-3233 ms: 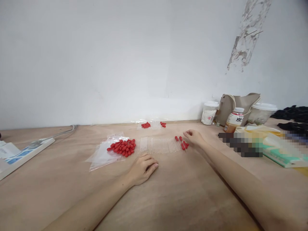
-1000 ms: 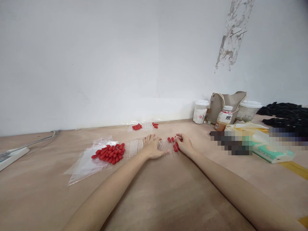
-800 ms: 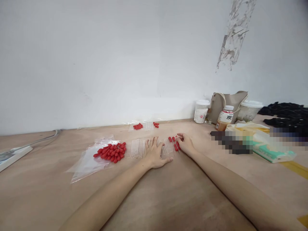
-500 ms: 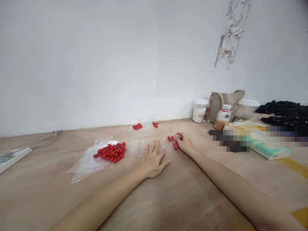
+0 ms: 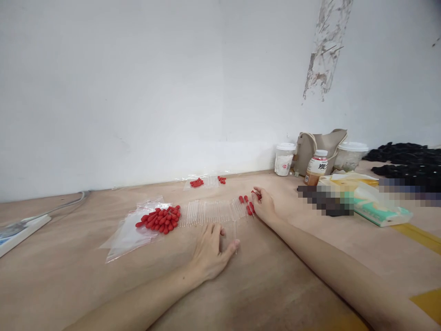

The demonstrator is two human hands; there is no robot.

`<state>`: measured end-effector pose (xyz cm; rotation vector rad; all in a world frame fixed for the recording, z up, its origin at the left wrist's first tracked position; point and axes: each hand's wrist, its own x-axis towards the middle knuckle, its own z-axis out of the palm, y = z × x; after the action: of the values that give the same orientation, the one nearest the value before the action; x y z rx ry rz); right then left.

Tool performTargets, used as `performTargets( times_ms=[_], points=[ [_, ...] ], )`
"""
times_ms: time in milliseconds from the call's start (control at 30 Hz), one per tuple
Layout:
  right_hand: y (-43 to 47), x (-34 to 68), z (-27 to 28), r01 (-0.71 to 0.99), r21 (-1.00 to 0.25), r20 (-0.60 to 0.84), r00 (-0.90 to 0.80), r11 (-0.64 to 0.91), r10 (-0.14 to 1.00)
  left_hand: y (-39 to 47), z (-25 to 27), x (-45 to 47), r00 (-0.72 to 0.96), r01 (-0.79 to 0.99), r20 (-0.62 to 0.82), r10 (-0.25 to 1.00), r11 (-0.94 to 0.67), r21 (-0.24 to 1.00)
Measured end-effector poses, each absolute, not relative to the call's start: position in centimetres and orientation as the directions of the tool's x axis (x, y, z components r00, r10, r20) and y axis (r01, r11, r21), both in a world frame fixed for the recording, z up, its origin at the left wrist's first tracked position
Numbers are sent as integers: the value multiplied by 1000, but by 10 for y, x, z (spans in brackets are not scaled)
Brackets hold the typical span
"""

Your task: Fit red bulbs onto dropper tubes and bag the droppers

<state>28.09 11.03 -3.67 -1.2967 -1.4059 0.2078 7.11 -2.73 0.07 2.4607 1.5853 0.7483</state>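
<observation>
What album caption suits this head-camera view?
Left hand and right hand near a row of clear tubes, red bulbs piled at one end.

Okay, so a row of skinny clear tubes (image 5: 206,213) lies side by side just beyond the left hand (image 5: 211,252), plus one loose tube (image 5: 236,236) right at its thumb. Red teardrop bulbs (image 5: 160,219) are heaped farther out, off to its left. Some red-capped tubes (image 5: 246,205) lie, ends alternating, just left of the right hand (image 5: 265,208).
</observation>
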Motion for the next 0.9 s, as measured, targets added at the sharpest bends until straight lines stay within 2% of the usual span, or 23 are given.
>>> performTargets(
  times_ms=[67,133,233,333,467,567,700,900],
  points=[
    [100,280,-35,592,-689,650,251,417,717,-21,3,85,279,868,256,926,-357,346],
    [90,281,-34,625,-632,701,207,459,683,-12,4,99,257,906,218,941,-313,283],
    [77,284,-33,654,-564,745,141,503,652,-4,4,114,284,940,199,938,-313,134],
    [65,285,-30,672,-526,763,101,522,638,-6,2,113,316,940,198,928,-334,65],
    [47,276,-25,579,-507,764,-41,638,644,-17,1,80,377,915,228,898,-399,61],
    [33,259,-21,497,-478,732,-230,724,641,-16,0,40,461,850,355,813,-520,88],
    [20,231,-16,446,-439,646,-448,780,619,-7,-1,0,477,788,487,732,-601,131],
    [13,205,-16,385,-510,593,-491,769,638,-4,-7,-9,483,750,519,705,-639,170]
  ],
)
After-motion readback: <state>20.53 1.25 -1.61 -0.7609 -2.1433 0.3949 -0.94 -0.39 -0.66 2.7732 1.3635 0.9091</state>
